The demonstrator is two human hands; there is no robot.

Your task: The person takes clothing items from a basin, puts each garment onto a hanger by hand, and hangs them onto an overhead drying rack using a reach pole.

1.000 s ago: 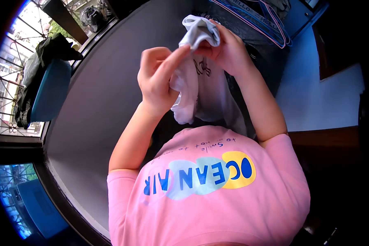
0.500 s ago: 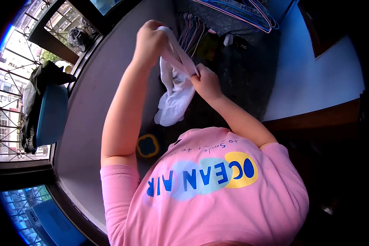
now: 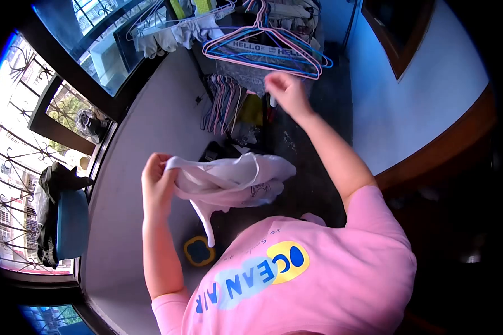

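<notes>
My left hand (image 3: 159, 181) grips the edge of a white garment (image 3: 235, 177) between thumb and fingers, off to the left. The cloth spreads out to the right in loose folds, with a small dark print on it and a narrow strip dangling below. My right hand (image 3: 288, 96) is raised, fingers loosely curled and a little apart, with nothing visible in them. Just above it are pink and blue clothes hangers (image 3: 262, 53), hung in a bunch; I see no clear contact between hand and hangers.
More hangers (image 3: 222, 103) hang lower down at the wall. Small white laundry (image 3: 179, 32) is clipped up at top left. A barred window (image 3: 11, 145) with a blue chair back (image 3: 72, 223) is on the left. A yellow-rimmed stool (image 3: 199, 250) stands on the floor.
My right hand has let go of the white garment and moved up toward the hangers. My left hand has come down, still holding the garment. The view has tilted up, showing more hangers.
</notes>
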